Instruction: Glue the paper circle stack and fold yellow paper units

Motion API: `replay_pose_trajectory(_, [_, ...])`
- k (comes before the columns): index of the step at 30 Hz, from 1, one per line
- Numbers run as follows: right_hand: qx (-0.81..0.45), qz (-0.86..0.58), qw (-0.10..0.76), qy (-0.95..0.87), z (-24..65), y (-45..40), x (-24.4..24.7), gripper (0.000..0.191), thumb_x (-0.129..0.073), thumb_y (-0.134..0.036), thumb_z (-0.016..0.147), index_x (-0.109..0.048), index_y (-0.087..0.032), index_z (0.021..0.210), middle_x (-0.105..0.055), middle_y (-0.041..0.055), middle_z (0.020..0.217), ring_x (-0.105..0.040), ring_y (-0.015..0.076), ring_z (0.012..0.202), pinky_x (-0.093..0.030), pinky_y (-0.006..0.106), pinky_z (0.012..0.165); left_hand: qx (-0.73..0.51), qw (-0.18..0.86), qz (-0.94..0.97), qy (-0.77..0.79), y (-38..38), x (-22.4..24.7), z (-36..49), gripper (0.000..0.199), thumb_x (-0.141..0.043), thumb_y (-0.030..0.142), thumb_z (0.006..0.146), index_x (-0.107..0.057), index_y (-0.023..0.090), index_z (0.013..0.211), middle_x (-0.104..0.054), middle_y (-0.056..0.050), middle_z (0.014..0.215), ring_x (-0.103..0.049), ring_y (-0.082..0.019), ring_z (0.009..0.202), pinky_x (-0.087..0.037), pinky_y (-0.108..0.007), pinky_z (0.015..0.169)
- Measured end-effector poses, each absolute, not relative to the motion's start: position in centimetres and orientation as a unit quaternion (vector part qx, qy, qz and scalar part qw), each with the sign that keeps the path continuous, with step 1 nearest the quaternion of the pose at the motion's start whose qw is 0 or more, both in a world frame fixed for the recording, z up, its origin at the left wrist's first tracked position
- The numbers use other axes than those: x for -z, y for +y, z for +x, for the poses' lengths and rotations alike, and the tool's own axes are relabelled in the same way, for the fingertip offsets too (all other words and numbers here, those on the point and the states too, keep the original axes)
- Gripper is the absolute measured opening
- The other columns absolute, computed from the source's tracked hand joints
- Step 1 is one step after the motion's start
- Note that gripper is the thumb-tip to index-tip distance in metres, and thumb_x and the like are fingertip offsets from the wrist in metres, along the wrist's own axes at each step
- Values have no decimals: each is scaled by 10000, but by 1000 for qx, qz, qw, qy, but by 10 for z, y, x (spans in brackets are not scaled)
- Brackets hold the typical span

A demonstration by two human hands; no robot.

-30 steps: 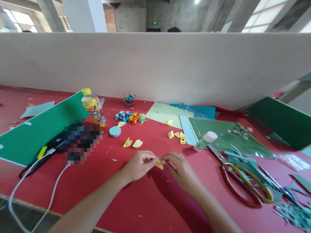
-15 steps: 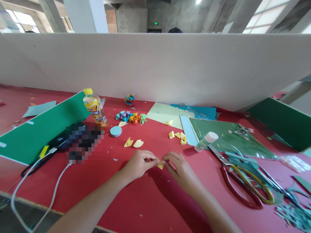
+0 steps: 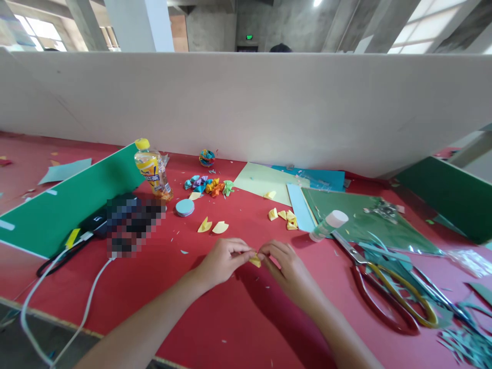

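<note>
Between my fingertips is a small folded yellow paper piece (image 3: 255, 261), partly covered by them. My left hand (image 3: 227, 261) pinches it from the left, and my right hand (image 3: 282, 262) grips its other side. Beyond my left hand lie a creased yellow paper piece (image 3: 205, 225) and a flatter yellow paper petal (image 3: 220, 227). Several folded yellow paper pieces (image 3: 291, 219) are grouped past my right hand. Farther back sit crumpled multicoloured paper pieces (image 3: 209, 185) and a stack of pale blue paper discs (image 3: 185, 207).
At right, a glue stick (image 3: 329, 225) stands tilted near large scissors (image 3: 384, 287), green paper scraps (image 3: 467, 343) and a green sheet in plastic (image 3: 365, 215). A drink bottle (image 3: 154, 171), black device (image 3: 96, 221) and white cable (image 3: 90, 300) are at left. A white partition (image 3: 246, 107) closes the back.
The view has shifted slightly, so everything sits a little farther right. Both hands keep hold of the yellow paper piece, with hardly any change in their grip.
</note>
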State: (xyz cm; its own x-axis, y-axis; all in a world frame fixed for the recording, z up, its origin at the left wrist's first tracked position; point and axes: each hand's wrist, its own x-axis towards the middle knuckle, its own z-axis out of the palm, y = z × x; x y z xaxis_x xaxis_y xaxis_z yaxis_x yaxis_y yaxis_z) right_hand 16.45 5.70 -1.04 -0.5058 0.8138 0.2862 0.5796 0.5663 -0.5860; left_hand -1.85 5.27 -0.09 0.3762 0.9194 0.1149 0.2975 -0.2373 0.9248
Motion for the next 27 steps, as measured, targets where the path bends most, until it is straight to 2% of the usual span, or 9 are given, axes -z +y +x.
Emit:
replay_pose_trajectory(5, [-233,-414,275,-836,164,55,9,187,-382,-245,904,-526,-196,796,-576,34,780,-531,166,740,-397,288,682,-349,439,695,450,51,1,-18,305,-560,394,784,-696,121,781,-650,-69,761,-587,-152,712,-439,-221,650])
replay_pose_trajectory(12, [-236,-417,292,-828,165,56,9,188,-386,-245,901,-535,-188,801,-578,45,793,-526,164,733,-399,291,679,-336,415,721,442,49,-3,-19,374,-371,352,890,-649,106,840,-613,-71,813,-558,-143,750,-422,-223,664])
replay_pose_trajectory(18, [-249,-416,284,-827,165,56,10,175,-384,-245,905,-514,-197,799,-562,24,786,-513,160,743,-368,295,695,-360,416,717,429,50,1,-19,304,-451,334,862,-669,122,859,-637,-71,825,-582,-146,769,-433,-228,705])
replay_pose_trajectory(24, [-271,-412,290,-820,164,54,11,182,-379,-243,909,-501,-200,780,-552,17,793,-502,153,745,-351,294,702,-384,418,699,434,50,4,-17,253,-556,331,802,-691,118,792,-648,-68,764,-589,-137,703,-440,-213,648])
replay_pose_trajectory(27, [-282,-412,295,-815,165,53,11,179,-379,-248,910,-499,-201,786,-549,15,795,-500,150,747,-349,292,706,-381,418,699,439,48,1,-16,252,-529,324,818,-685,126,795,-652,-64,773,-593,-138,715,-444,-214,648])
